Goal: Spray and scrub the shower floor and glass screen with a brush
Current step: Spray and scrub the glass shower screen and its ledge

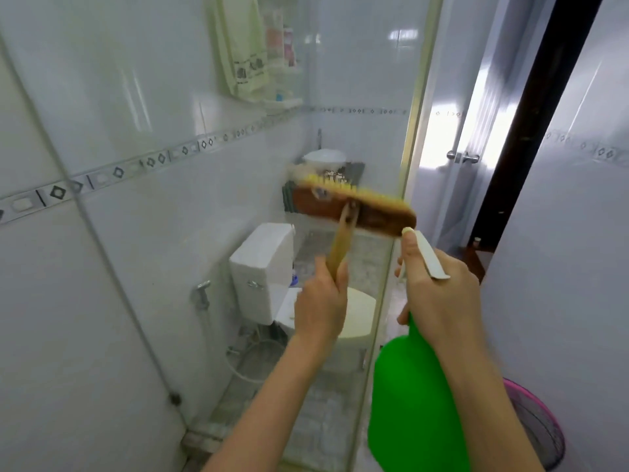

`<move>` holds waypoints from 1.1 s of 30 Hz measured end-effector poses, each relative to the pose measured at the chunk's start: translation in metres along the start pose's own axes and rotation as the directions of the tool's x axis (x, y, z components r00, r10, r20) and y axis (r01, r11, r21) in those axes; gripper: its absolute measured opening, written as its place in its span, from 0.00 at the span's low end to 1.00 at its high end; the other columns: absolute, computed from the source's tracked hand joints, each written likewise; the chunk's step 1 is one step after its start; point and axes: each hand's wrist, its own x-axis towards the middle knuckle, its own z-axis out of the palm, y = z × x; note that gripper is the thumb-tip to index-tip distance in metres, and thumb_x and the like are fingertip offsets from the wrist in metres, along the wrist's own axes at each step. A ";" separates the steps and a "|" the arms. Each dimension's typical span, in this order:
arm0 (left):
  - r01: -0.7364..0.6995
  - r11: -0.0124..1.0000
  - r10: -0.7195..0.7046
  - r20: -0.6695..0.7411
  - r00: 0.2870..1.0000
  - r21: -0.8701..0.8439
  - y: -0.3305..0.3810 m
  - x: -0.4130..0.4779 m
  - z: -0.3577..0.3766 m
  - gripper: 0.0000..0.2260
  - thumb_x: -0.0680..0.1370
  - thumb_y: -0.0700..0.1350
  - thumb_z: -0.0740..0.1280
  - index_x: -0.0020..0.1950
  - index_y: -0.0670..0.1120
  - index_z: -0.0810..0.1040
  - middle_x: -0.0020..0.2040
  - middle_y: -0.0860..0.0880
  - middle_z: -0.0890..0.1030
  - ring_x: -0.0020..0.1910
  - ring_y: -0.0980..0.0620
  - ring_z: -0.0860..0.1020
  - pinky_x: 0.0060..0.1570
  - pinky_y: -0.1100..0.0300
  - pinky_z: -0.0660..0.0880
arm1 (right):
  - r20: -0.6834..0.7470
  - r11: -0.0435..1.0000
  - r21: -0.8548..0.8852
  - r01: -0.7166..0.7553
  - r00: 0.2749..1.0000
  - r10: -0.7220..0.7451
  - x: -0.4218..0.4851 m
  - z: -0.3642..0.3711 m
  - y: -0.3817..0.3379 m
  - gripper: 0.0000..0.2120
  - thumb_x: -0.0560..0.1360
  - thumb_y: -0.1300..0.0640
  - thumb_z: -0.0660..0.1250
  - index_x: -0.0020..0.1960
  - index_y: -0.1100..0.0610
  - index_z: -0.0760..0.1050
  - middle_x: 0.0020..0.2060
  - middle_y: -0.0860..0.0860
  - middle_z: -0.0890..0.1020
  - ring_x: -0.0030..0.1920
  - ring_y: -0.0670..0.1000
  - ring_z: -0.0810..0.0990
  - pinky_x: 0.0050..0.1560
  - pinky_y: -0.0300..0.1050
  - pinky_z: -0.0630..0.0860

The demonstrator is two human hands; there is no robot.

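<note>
Contact is established between the brush [357, 207] and the glass screen [367, 137]. The bristles face the pane and the wooden back faces the person, at about mid-height of the screen. The left hand [321, 301] is wrapped around the lower end of the brush handle [340, 243]. This grip puts leverage behind the head and keeps the knuckles off the glass. The head is blurred, which suggests a scrubbing stroke.

The right hand [439, 287] grasps the spray bottle [408, 403], fingers curled round its neck below the white nozzle [425, 253]. The nozzle points forward and up at the pane, just beside the right end of the brush head. Held so, the bottle appears ready to re-wet the glass without the brush being set down.

Edges and clearance:
- The gold frame strip [417, 131] closes the pane on the right. The brush head is near it, so open room lies mainly leftward, upward and downward.
- The nozzle tip almost meets the brush head; the two could collide on a rightward stroke.
- The toilet [354, 311] and cistern [262, 267] stand behind the glass, out of the brush path.
- A pink basket [537, 430] sits low at the right, near the bottle.

The shower floor is not clearly in view; its condition cannot be judged.
</note>
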 end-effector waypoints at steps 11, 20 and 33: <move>0.095 0.990 -0.106 0.103 0.989 0.106 -0.067 -0.054 0.028 0.18 0.77 0.61 0.47 0.50 0.49 0.66 0.31 0.54 0.72 0.27 0.55 0.71 0.26 0.61 0.68 | 0.012 0.993 -0.053 0.110 0.994 -0.110 0.033 0.005 -0.025 0.24 0.83 0.43 0.57 0.35 0.57 0.73 0.31 0.54 0.78 0.32 0.59 0.81 0.35 0.50 0.80; 0.226 0.973 -0.230 0.112 0.967 0.049 -0.082 -0.074 0.030 0.21 0.79 0.60 0.50 0.59 0.45 0.69 0.27 0.53 0.72 0.22 0.59 0.72 0.23 0.68 0.64 | 0.018 0.994 -0.092 0.064 0.998 -0.063 0.039 0.016 -0.017 0.24 0.82 0.41 0.57 0.33 0.54 0.72 0.30 0.53 0.77 0.33 0.58 0.82 0.39 0.56 0.83; -0.131 0.985 0.114 -0.145 0.983 -0.111 0.070 0.084 -0.026 0.12 0.81 0.57 0.52 0.49 0.50 0.68 0.30 0.54 0.72 0.25 0.59 0.72 0.23 0.70 0.68 | -0.053 0.979 0.019 0.205 0.978 -0.204 0.044 -0.006 -0.040 0.20 0.82 0.44 0.57 0.36 0.52 0.73 0.29 0.49 0.77 0.26 0.50 0.78 0.25 0.41 0.76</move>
